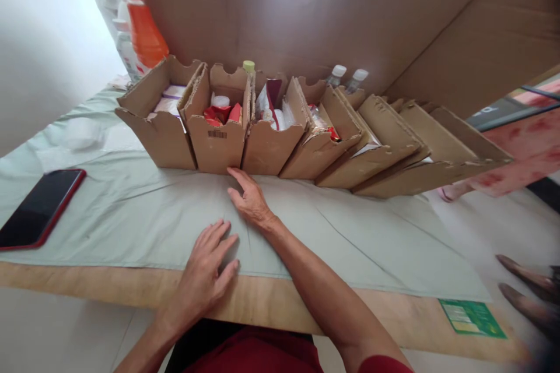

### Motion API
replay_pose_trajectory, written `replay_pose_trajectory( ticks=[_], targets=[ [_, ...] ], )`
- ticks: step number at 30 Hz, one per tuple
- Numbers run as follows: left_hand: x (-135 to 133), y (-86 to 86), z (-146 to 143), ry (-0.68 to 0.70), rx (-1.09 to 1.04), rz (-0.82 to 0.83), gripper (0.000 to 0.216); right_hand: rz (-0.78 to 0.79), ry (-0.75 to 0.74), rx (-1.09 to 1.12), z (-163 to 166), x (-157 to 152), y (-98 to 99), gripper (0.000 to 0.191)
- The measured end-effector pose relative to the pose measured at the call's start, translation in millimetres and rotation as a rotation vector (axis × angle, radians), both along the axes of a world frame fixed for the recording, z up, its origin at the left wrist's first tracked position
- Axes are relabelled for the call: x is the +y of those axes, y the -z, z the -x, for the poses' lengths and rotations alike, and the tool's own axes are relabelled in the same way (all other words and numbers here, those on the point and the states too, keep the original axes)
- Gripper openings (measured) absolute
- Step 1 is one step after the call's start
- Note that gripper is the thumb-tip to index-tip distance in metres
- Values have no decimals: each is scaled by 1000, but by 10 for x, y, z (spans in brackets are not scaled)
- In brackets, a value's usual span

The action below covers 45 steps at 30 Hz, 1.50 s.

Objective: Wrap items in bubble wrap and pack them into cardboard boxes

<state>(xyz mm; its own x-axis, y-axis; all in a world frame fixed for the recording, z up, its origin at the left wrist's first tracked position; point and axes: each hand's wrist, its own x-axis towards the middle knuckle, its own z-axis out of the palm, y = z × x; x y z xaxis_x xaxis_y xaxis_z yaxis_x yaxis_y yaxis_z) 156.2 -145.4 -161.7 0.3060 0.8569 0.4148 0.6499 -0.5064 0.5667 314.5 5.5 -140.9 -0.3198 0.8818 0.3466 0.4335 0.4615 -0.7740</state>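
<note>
My left hand (206, 268) lies flat and open on the pale green cloth (131, 215) near the table's front edge. My right hand (248, 197) rests farther out on the cloth, fingers loosely stretched, fingertips close to the base of the second cardboard box (217, 143). Neither hand holds anything. A row of several open cardboard boxes stands across the table, holding packets, a red-and-white item (221, 112) and small bottles (336, 74).
A red-edged phone (39, 208) lies face up at the left. An orange bottle (144, 29) stands behind the leftmost box. A big cardboard sheet (350, 11) rises behind the row. A green label (471, 317) is stuck on the wooden edge at right. Another person's fingers (529, 291) enter at far right.
</note>
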Motion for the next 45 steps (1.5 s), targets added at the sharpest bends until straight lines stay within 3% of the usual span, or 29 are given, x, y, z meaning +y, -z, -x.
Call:
replay_pose_trajectory(
  ticks=[5, 9, 14, 17, 19, 22, 26, 30, 33, 37, 39, 42, 45],
  targets=[
    [-139, -66, 105, -19, -137, -74, 33, 53, -2, 21, 17, -134, -127, 50],
    [-90, -126, 86, -34, -246, -76, 29, 40, -29, 35, 314, -187, -620, 46],
    [-85, -159, 77, -88, -367, -52, 27, -86, -41, -223, 971, 226, -1331, 67],
    [-92, -143, 81, -150, -403, -56, 26, -87, 23, -346, 1217, 490, -1506, 46],
    [-113, -137, 91, -229, -424, -74, 26, -88, 23, -352, 1267, 539, -1508, 26],
    [-198, -154, 150, -402, -470, -107, 30, -102, -20, -324, 1206, 365, -1436, 16],
    [-371, -183, 391, -599, -586, -131, 46, -138, -151, -292, 956, -219, -1392, 14],
    [-469, -218, 760, -741, -866, -125, 70, -111, -276, -185, 476, -799, -1461, 14],
    [-472, -289, 955, -717, -904, -122, 77, -18, -192, -45, -40, -984, -1505, 14],
    [-447, -357, 966, -529, -957, -23, 86, 103, 63, 133, -724, -1053, -1416, 14],
    [-446, -339, 912, -512, -994, 104, 88, 155, 140, 219, -964, -1145, -1300, 30],
    [-461, -266, 856, -503, -988, 286, 81, 254, 110, 216, -1089, -1375, -1057, 66],
    [-469, -223, 829, -459, -918, 364, 69, 317, -18, 74, -953, -1580, -807, 86]
  ],
)
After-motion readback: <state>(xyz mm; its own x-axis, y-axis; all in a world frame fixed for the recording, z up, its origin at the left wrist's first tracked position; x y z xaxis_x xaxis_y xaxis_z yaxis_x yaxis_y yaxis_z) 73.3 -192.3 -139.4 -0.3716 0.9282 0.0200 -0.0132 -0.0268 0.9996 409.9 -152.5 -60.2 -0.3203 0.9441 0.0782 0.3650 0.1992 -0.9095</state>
